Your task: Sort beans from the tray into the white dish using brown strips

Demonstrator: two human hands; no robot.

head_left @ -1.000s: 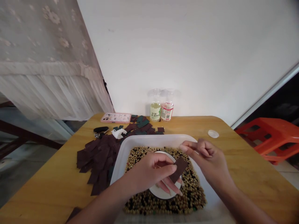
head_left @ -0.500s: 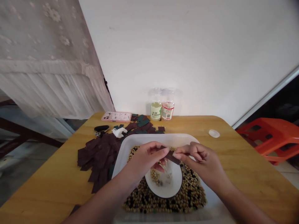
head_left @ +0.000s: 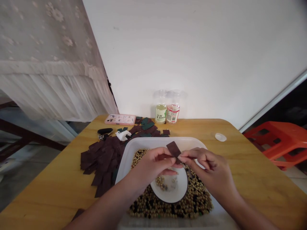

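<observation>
- Left hand (head_left: 151, 166) and right hand (head_left: 206, 166): fingertips pinch the lower end of a brown strip (head_left: 173, 149), held above the bowl
- Below: white bowl (head_left: 181, 188) sunk among beans (head_left: 168, 204) in a white tray (head_left: 158, 142)
- Left of the tray: pile of brown strips (head_left: 100, 159)
- Farthest: two plastic bottles (head_left: 166, 114)

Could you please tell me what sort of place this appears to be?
Probably a modest room in a home, judging by the yellow wooden table, red plastic stool and sheer white floral curtain.
</observation>
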